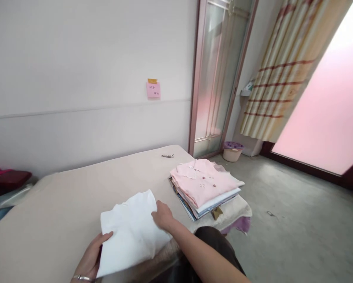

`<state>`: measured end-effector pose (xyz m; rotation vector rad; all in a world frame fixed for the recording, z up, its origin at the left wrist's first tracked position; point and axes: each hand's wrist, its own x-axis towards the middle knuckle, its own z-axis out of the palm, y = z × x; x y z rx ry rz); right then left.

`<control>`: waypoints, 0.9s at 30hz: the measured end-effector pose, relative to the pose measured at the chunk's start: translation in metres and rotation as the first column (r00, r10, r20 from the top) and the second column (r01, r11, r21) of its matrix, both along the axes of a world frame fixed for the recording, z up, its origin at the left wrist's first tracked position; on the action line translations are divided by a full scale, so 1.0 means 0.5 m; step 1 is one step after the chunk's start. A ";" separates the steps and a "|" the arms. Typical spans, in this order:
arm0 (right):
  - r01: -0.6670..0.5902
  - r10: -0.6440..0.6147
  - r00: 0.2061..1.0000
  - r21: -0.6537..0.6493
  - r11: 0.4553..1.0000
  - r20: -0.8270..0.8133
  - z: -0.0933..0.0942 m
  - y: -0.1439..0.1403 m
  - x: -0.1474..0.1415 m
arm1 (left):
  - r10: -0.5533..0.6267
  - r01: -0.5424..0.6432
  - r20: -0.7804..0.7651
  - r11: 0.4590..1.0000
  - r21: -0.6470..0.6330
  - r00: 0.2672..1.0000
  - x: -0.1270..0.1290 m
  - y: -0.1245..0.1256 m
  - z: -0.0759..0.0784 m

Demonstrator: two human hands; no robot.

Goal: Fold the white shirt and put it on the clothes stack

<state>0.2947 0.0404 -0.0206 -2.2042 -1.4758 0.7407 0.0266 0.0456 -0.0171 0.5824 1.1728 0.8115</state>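
- Hands first: our left hand [90, 257] grips the near left edge of the folded white garment [132, 232], thumb lying on top and fingers tucked out of sight beneath, so it is closed on the cloth.
- Our right hand [162, 215] lies flat on the garment's right edge, fingers spread and pressing down rather than pinching; we cannot tell whether any fingertip curls under the fold.
- The white garment sits at the near edge of the bed [76, 188], its near side reaching that edge and partly lifted by the left hand.
- To do this well, we judge that the flat hand should hold the fold firmly while the gripping hand keeps the edges lined up, so the layers do not slide apart.
- We keep the cloth low and supported by the mattress; lifting one side too high would likely let the fold sag open.
- Just to the right, near the bed's right near corner, the stack of folded clothes [202, 192] rests apart from our hands, a pink shirt [201, 181] on top.
- A small dark object [167, 156] lies at the far edge of the bed, too small to identify.
- On the wall beyond, a pink note [153, 89] is stuck.
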 end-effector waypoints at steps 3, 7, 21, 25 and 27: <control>-0.054 0.048 0.997 0.093 0.994 0.067 0.076 -0.016 0.077 | -0.044 0.040 0.031 0.991 0.129 0.999 0.093 -0.015 0.075; -0.068 0.013 0.971 0.223 0.972 0.237 0.207 -0.045 0.254 | -0.164 0.113 0.129 0.936 0.333 0.978 0.263 -0.012 0.159; 0.319 -0.356 0.860 0.159 0.934 0.364 0.141 -0.041 0.723 | -0.164 0.232 -0.182 0.852 0.470 0.970 0.750 0.095 0.014; 0.343 -0.370 0.867 0.140 0.929 0.334 0.085 -0.037 0.735 | -0.156 0.272 -0.259 0.815 0.512 0.953 0.734 0.091 -0.016; 0.342 -0.375 0.864 0.156 0.927 0.337 0.084 -0.032 0.743 | -0.152 0.297 -0.300 0.795 0.529 0.942 0.732 0.090 -0.013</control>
